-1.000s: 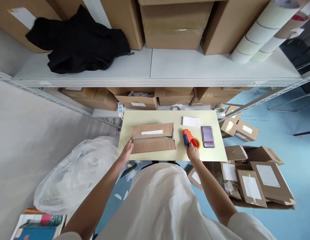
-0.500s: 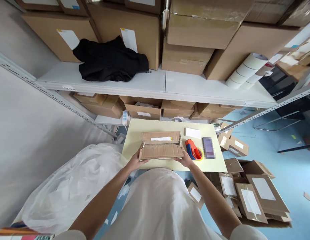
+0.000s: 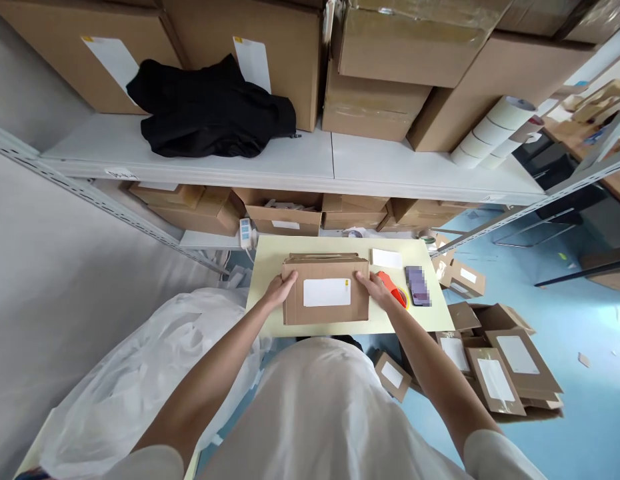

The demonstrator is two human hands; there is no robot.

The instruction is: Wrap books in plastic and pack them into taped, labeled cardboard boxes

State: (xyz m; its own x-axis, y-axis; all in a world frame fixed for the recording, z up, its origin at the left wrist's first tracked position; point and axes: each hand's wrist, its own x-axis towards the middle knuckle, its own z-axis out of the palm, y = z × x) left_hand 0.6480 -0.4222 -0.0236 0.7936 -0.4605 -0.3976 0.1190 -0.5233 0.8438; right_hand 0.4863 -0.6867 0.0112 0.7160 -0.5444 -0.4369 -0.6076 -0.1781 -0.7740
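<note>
A brown cardboard box (image 3: 295, 310) is held between my two hands over the pale yellow table (image 3: 267, 250). One side with a white label (image 3: 327, 293) faces me, and its edges look worn. My left hand (image 3: 280, 290) grips the box's left end, thumb on the labelled face. At the right end my right hand (image 3: 374, 287) grips it the same way, fingers partly hidden behind. Just beyond the right hand lies a red tape dispenser (image 3: 391, 288), partly covered by that hand. A phone (image 3: 417, 285) and a white stack of paper or labels (image 3: 387, 259) lie nearby on the table.
Shelving (image 3: 270, 163) with large cartons, a black garment (image 3: 215, 110) and tape rolls (image 3: 493, 133) stands behind the table. Left of me is a big translucent plastic bag (image 3: 155, 373). Opened cartons (image 3: 510, 357) pile up on the floor at right.
The box has been turned in my hands: its taped flap side faced up before, and now the labelled side faces me. Both hands have shifted up along its ends. The view has tilted slightly.
</note>
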